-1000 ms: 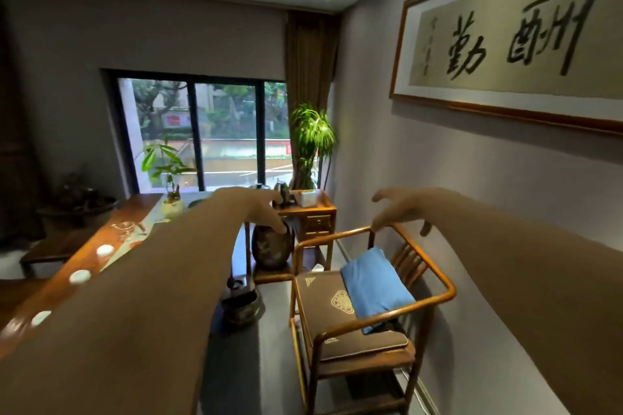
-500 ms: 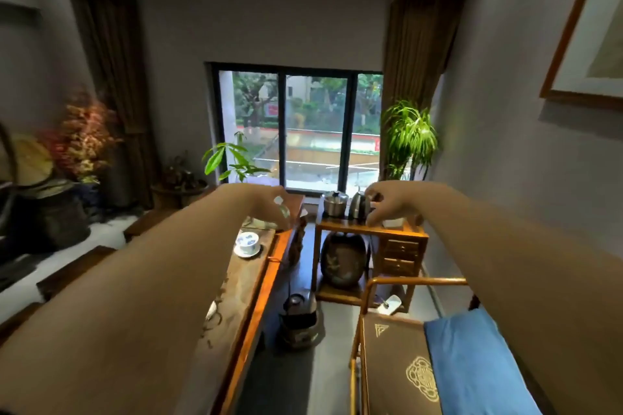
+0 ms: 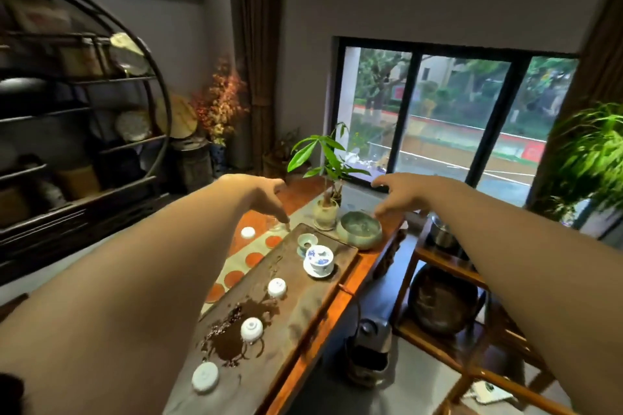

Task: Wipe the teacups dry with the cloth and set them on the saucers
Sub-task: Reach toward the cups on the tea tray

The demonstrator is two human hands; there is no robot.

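Nearest the viewer, three small white teacups stood upside down along a dark wooden tea tray (image 3: 296, 307): one at the near end (image 3: 205, 377), one (image 3: 251, 329) beside a dark wet-looking stain, one (image 3: 277, 287) further along. Standing inverted probably let them drain. A fourth white cup (image 3: 247, 232) sat off the tray, beyond a pale runner carrying round orange saucers (image 3: 254, 259), all of them bare. No cloth could be seen.

Further along the tray stood a blue-and-white lidded cup (image 3: 319, 259) on its own dish, with a green bowl (image 3: 360, 229) and a potted plant (image 3: 325, 202) beyond.

Both arms stretched over the table. The left hand (image 3: 263, 194) hung with fingers drooping and relaxed, grasping nothing, its fingertips just above the tray's far corner. The right hand (image 3: 403, 194) was spread loose and empty above the bowl. The reach suggested the task had not begun.

The long wooden table (image 3: 347, 283) ran toward a large window (image 3: 448, 118); a round display shelf (image 3: 84, 104) stood at the left wall.
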